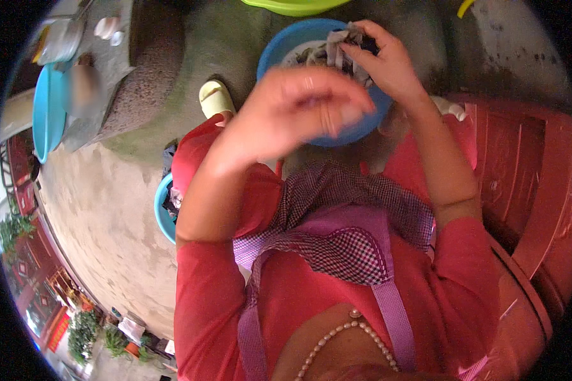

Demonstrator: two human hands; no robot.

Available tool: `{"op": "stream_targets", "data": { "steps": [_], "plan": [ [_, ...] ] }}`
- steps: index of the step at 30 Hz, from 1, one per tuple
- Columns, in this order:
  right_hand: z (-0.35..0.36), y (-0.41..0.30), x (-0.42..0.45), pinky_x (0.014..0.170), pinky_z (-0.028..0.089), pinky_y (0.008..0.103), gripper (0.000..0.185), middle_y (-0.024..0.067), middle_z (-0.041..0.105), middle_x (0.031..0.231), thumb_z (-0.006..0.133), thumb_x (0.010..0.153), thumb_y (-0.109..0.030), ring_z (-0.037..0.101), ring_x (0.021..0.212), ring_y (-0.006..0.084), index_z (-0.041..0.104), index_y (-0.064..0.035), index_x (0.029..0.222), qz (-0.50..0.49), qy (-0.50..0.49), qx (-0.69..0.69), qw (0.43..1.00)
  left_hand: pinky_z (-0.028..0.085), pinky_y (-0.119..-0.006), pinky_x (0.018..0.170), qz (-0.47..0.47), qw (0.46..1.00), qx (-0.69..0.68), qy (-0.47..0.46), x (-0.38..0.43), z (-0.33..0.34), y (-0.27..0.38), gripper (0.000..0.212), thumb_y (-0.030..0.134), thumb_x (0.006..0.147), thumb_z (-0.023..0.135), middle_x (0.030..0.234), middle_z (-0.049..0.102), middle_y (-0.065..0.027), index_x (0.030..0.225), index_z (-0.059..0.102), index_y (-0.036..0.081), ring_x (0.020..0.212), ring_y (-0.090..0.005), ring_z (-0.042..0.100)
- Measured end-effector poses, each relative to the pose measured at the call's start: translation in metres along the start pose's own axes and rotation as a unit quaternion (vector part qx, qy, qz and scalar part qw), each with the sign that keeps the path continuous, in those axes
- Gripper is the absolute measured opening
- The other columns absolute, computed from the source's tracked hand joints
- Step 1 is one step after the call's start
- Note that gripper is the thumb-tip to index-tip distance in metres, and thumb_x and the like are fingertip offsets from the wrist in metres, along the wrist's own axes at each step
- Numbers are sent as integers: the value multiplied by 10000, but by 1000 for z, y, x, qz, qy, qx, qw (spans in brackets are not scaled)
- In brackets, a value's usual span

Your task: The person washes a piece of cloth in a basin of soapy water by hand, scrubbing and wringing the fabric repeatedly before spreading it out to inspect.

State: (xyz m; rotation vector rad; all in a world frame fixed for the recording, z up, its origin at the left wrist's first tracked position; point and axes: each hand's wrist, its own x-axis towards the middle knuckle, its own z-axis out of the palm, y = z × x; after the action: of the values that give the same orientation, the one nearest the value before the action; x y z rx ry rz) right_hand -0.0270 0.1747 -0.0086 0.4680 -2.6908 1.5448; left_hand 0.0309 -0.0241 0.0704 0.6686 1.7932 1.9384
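My right hand (386, 59) pinches a bunched grey wet-looking cloth (338, 47) between thumb and fingers. The cloth hangs over the far right part of a round blue plastic basin (271, 52), which stands on the floor between my feet. Nearer to the camera, my left hand (310, 107) is raised above the near left part of that basin. Its fingers are loosely curled and blurred, apart from the thumb, and nothing shows in them. More dark and pale cloth (310, 56) lies in whitish water in the basin, partly hidden by my left hand.
A light-blue basin (162, 209) with clothes stands beside my left leg. The rim of a yellow-green basin (295, 5) shows beyond the blue one. Dark-red wooden furniture (510, 157) is close on my right. A turquoise basin (47, 114) leans at the far left.
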Motion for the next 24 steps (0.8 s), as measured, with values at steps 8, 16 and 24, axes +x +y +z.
{"op": "stream_targets", "data": {
  "steps": [8, 16, 24],
  "plan": [
    [0, -12, -5, 719, 438, 251, 293, 48, 578, 892, 611, 794, -129, 535, 811, 109, 517, -19, 1049, 41, -84, 116, 989, 421, -306, 450, 102, 941, -77, -314, -27, 19, 3, 272, 121, 830, 465, 646, 579, -123, 1060, 560, 9, 454, -216, 506],
    [11, -15, -14, 662, 436, 217, 224, 14, 569, 834, 599, 788, -59, 529, 754, 74, 525, -12, 994, 38, -76, 200, 976, 392, -279, 441, -20, 965, -106, -240, -40, 22, -13, 246, 117, 831, 463, 636, 568, -106, 1037, 553, 17, 450, -188, 486],
    [13, 1, -23, 630, 432, 209, 147, 0, 557, 791, 574, 799, -38, 523, 719, 64, 536, -24, 940, 64, -101, 231, 966, 362, -252, 432, -81, 970, -129, -191, -41, 20, -22, 220, 114, 832, 461, 625, 557, -88, 1015, 547, 25, 447, -159, 467]
  ]
}}
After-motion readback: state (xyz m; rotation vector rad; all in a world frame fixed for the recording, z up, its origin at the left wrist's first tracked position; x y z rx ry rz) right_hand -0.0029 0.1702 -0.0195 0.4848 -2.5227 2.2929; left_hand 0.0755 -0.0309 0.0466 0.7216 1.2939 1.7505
